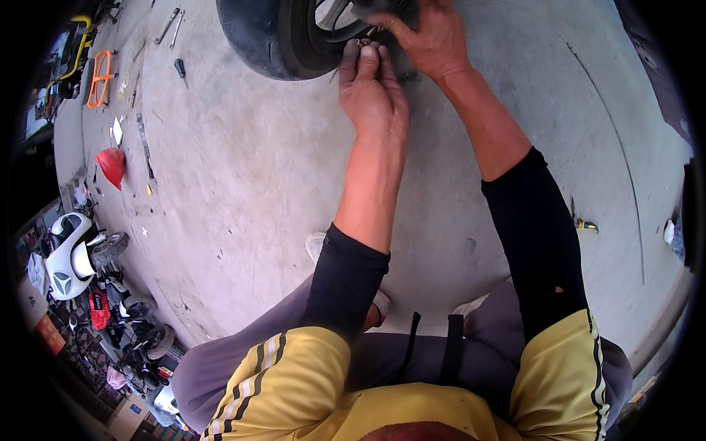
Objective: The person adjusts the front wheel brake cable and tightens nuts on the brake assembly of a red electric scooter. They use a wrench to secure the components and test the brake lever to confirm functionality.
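A black tyre on a light metal wheel rim is at the top of the view, cut off by the upper edge. Just below the rim, my left hand is closed in a pinch, thumb against the fingers. A tiny brass-coloured piece shows at its fingertips; its kind is too small to make out. My right hand reaches the dark hub area beside it, thumb pointing left toward the wheel's middle. Its fingers are mostly hidden, so what they hold or touch cannot be seen.
Two wrenches and a dark-handled screwdriver lie on the concrete floor at the far left. Nearer are a red funnel-like piece and a white scooter. On the right are a yellow-handled tool and a long thin wire.
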Motion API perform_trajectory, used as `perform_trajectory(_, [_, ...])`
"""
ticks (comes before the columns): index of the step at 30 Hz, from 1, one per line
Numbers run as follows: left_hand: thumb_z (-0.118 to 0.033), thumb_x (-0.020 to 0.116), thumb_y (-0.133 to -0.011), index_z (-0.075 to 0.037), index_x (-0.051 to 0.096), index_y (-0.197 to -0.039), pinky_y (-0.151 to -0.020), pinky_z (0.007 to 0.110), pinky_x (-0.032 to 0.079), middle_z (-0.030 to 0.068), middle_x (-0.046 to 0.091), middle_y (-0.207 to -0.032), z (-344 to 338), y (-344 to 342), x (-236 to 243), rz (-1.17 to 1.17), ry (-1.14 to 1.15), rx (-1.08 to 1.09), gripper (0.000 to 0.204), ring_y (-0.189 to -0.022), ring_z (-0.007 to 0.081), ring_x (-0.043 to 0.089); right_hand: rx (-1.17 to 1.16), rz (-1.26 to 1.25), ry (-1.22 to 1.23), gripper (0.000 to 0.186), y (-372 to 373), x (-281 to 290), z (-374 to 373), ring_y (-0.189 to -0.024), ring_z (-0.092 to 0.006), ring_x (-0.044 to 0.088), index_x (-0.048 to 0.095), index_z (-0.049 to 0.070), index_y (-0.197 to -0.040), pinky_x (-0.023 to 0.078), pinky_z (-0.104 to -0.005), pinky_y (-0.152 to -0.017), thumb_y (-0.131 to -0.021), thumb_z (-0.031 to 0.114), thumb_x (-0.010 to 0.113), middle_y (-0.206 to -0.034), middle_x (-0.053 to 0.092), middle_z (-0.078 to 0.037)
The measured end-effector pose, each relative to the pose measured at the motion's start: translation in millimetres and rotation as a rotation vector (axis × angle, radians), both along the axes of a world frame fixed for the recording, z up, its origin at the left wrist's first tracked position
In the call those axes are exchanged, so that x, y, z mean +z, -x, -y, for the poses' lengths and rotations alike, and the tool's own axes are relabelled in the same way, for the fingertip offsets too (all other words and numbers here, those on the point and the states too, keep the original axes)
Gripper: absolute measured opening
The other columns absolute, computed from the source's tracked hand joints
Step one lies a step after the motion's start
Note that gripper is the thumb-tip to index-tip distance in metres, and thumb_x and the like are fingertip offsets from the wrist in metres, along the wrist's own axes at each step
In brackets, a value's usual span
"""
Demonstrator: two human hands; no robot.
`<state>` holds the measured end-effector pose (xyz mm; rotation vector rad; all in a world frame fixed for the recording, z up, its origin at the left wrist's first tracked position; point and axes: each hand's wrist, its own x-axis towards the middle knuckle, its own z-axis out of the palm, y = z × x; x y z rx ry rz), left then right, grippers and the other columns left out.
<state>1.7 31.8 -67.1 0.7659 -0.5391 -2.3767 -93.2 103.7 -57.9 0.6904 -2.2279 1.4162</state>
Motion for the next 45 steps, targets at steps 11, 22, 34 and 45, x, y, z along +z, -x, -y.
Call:
perform_trajectory(11, [0.006,0.055,-0.102,0.009,0.048,-0.141,-0.104,0.033,0.057,0.0163,0.058,-0.132,-3.6,9.3,1.4,-0.014,0.134,-0.048,0.04,-0.117,0.0235,0.062,0.047,0.066,0.003,0.059,-3.3,7.0,-2.6,-0.102,-0.0464,0.066,0.065,0.001,-0.124,0.053,-0.0509,-0.088,-0.081,0.038,0.081,-0.112,0.07,-0.025])
perform_trajectory(22, [0.003,0.067,-0.094,0.008,0.066,-0.123,-0.084,0.027,0.056,0.0089,0.072,-0.111,-14.3,16.0,1.0,0.134,0.576,0.021,0.029,-0.094,0.0149,0.068,0.013,0.066,-0.059,0.062,1.1,0.7,-9.0,-0.107,-0.0478,0.064,0.063,0.002,-0.127,0.052,-0.0515,-0.09,-0.081,0.038,0.081,-0.116,0.068,-0.026])
perform_trajectory(34, [-0.007,0.069,-0.09,0.004,0.068,-0.108,-0.082,0.044,0.055,0.0199,0.069,-0.103,-40.8,-27.0,-50.6,0.504,1.584,-0.42,0.021,-0.094,0.0343,0.069,0.133,0.089,-0.076,0.052,4.0,1.6,-13.8,-0.102,-0.0443,0.066,0.063,0.002,-0.123,0.052,-0.049,-0.088,-0.084,0.03,0.081,-0.108,0.071,-0.023])
perform_trajectory(45, [-0.013,0.063,-0.099,0.003,0.068,-0.107,-0.077,0.041,0.058,0.0174,0.07,-0.103,-10.5,-23.0,-46.3,0.499,1.377,-0.387,0.018,-0.089,0.028,0.07,0.02,0.097,-0.019,0.063,-3.4,6.5,-4.7,-0.105,-0.0467,0.065,0.062,0.005,-0.129,0.052,-0.0512,-0.088,-0.082,0.043,0.081,-0.116,0.069,-0.025])
